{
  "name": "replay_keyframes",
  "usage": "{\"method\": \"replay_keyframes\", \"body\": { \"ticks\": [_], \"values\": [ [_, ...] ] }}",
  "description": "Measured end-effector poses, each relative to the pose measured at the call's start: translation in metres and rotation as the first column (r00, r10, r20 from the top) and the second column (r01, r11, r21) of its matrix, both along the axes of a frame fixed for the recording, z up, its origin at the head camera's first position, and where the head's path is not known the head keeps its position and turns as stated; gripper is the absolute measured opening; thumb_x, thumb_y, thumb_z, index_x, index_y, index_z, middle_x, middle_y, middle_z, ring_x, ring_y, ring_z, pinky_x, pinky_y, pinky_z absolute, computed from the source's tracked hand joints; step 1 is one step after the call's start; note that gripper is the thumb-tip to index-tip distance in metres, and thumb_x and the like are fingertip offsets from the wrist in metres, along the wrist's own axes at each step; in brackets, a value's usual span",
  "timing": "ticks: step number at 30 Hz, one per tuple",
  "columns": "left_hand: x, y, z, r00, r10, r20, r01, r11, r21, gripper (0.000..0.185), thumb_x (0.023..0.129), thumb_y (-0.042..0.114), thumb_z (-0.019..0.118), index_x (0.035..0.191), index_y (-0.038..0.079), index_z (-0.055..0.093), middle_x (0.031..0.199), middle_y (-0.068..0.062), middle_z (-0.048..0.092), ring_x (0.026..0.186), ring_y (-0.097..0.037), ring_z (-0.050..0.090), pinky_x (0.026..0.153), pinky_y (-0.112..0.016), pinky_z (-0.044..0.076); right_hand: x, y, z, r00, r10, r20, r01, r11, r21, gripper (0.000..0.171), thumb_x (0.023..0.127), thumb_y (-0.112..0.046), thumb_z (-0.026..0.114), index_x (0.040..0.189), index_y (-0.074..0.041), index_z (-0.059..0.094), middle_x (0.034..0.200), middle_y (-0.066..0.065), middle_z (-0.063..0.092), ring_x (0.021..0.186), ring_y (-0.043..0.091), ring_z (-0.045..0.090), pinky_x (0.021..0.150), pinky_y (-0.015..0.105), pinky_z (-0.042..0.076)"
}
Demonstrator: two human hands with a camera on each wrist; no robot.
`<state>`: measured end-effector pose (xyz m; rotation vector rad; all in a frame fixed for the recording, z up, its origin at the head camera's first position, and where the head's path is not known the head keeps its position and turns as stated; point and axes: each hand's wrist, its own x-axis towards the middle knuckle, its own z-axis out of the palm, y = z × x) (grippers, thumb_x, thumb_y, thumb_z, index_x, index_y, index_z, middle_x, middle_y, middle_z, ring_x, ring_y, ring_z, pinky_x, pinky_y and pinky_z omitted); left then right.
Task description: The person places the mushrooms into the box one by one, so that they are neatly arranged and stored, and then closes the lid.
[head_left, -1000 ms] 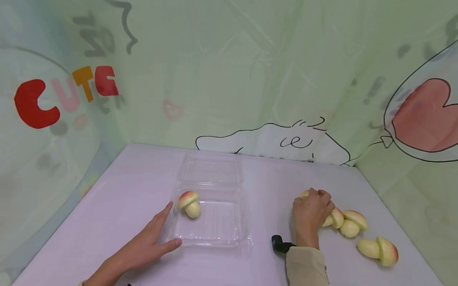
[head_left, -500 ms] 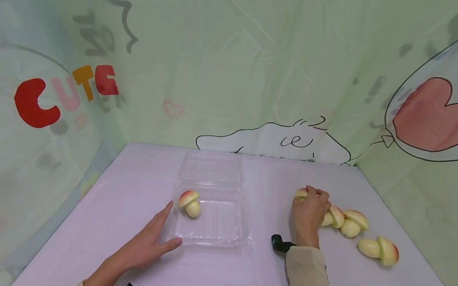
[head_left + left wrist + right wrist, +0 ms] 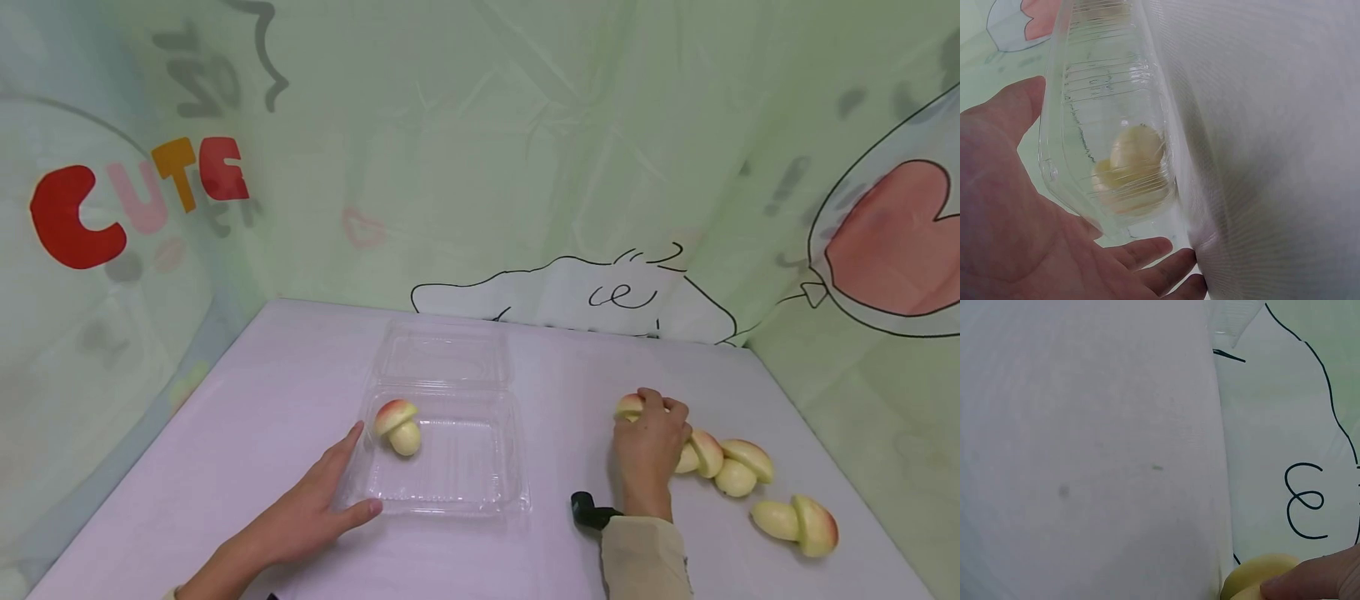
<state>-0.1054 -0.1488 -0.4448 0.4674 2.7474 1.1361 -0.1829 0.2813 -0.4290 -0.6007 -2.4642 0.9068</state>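
A clear plastic clamshell box (image 3: 450,467) lies with its lid folded back. A toy mushroom (image 3: 400,429) with a yellow stem and reddish cap rests at the left inside it. My left hand (image 3: 309,508) is spread at the box's left side, thumb by the front corner; the left wrist view shows its palm (image 3: 1022,206) beside the clear wall. Over to the right, my right hand (image 3: 651,446) grips another mushroom (image 3: 628,406), mostly hidden behind the fingers. In the right wrist view, a finger presses on this yellow mushroom (image 3: 1257,575).
Two more mushrooms, one nearer (image 3: 703,454) and one beyond (image 3: 742,467), lie right of my right hand. Another mushroom (image 3: 799,527) lies farther to the front right. A black wrist mount (image 3: 592,511) juts from the right sleeve. Printed curtains stand around the pale table (image 3: 315,367).
My right hand has shifted slightly left and back, and more of the gripped mushroom's cap shows. The left hand and the box stay where they were.
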Motion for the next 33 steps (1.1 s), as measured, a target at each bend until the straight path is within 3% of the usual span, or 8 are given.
{"method": "replay_keyframes", "body": {
  "ticks": [23,33],
  "values": [
    [0.000,-0.001,0.005,1.000,-0.019,-0.023,0.019,1.000,-0.011,0.103,0.095,0.061,0.066,0.168,0.016,0.010,0.170,-0.019,0.024,0.156,-0.042,0.026,0.120,-0.064,0.028,-0.001,-0.001,0.005,0.999,0.025,0.037,-0.025,1.000,-0.008,0.053,0.087,0.005,0.060,0.140,0.002,0.055,0.144,0.037,0.038,0.124,0.059,0.039,0.102,0.066,0.038],
    [0.000,-0.001,0.006,1.000,-0.007,0.011,0.007,1.000,-0.014,0.104,0.094,0.062,0.066,0.168,0.020,0.008,0.171,-0.017,0.022,0.157,-0.041,0.024,0.121,-0.064,0.027,-0.002,-0.001,0.013,0.998,0.049,0.041,-0.048,0.999,-0.020,0.056,0.087,0.003,0.060,0.143,0.001,0.054,0.147,0.037,0.036,0.128,0.059,0.037,0.104,0.066,0.036]
  ]
}}
